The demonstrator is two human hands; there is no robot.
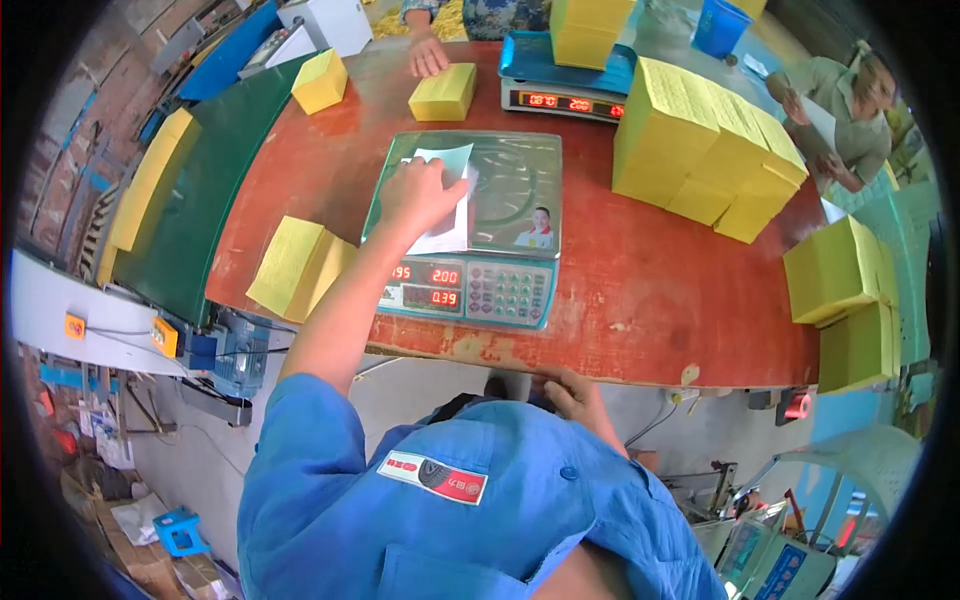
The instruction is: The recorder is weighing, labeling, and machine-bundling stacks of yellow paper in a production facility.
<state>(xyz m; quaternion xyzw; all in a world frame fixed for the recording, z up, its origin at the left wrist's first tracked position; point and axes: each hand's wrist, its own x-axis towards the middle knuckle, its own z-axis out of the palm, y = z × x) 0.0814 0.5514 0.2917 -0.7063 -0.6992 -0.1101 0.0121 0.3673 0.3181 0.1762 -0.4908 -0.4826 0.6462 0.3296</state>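
Two hands are showing from the person in the blue jacket: the left hand [418, 196] is reaching forward and pressing flat, fingers together, on a small stack of white and pale green sheets [447, 205] lying on the left part of the weighing scale's platform [520, 180], while the right hand [572, 392] is gripping the near edge of the red surface [650, 290], its fingers curled over the rim. The scale is sitting in the middle of the surface, red digits glowing on its near face. A yellow paper stack [297, 266] is lying just left of the scale, and a taller yellow pile [700, 150] is standing to the far right. Another person's hand [428, 55] is resting at the far edge beside a yellow bundle [444, 92].
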